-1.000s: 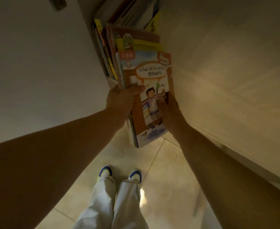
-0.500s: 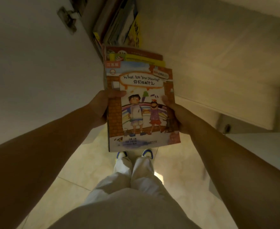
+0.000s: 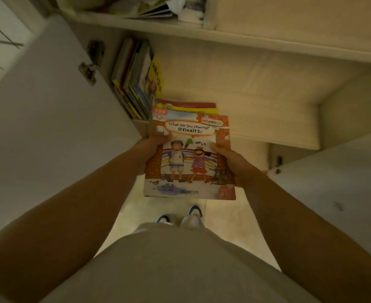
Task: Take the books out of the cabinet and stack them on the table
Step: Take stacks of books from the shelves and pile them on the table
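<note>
I hold a small stack of thin picture books (image 3: 189, 154) flat in front of me, above the floor; the top cover reads "What Are You Drawing?". My left hand (image 3: 151, 149) grips the stack's left edge with the thumb on the cover. My right hand (image 3: 230, 162) grips the right edge, thumb on top. More books (image 3: 136, 79) stand upright in the lower compartment of the open cabinet (image 3: 224, 68), just beyond the stack. The table is out of view.
The cabinet's white left door (image 3: 48, 127) swings open beside my left arm, and another white door (image 3: 333, 182) stands open at my right. A shelf (image 3: 153, 22) above carries papers and clutter. My shoes (image 3: 180, 217) stand on pale floor tiles below the stack.
Both hands have pulled the stack of books out of the cabinet and turned it flat, cover up. The view has drawn back, showing the upper shelf and the right door.
</note>
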